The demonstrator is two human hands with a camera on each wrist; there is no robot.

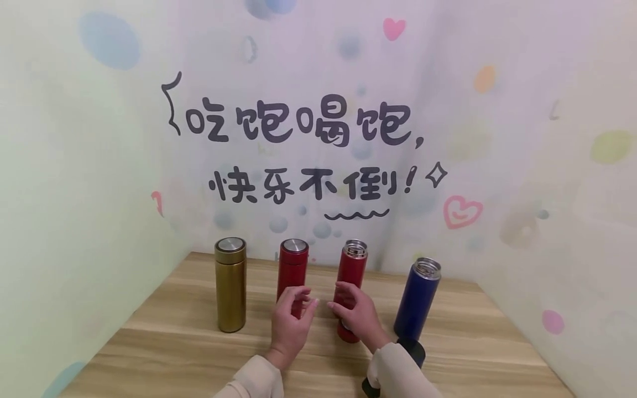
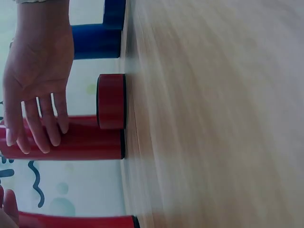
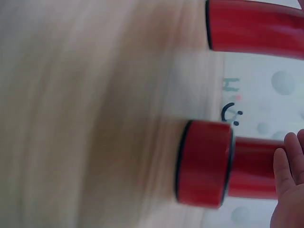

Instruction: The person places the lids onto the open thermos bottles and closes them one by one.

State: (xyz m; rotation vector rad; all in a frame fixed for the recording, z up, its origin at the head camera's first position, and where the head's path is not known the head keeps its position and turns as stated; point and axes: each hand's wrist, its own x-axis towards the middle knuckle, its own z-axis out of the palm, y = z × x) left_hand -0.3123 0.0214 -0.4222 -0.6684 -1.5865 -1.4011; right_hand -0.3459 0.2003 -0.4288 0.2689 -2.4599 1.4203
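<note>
My left hand (image 1: 292, 325) is held up before a red thermos bottle (image 1: 293, 271) with its lid on. Facing it across a gap, my right hand (image 1: 361, 316) hovers before a second red thermos bottle (image 1: 351, 269), lidless with a bare steel mouth. The fingers of both hands are relaxed and hold nothing. On the table in front of the lidless bottle stands a red bottle lid (image 2: 111, 101), mostly covered by the right hand in the head view. The left wrist view shows the right palm (image 2: 42, 71) with its fingers spread. Whether it touches the bottle, I cannot tell.
A capped gold thermos bottle (image 1: 231, 293) stands at the left. To the right stands a lidless blue thermos bottle (image 1: 418, 298). A dark object (image 1: 414, 351) is partly hidden by the right sleeve. The wooden table (image 1: 164, 331) meets printed walls at the back and sides.
</note>
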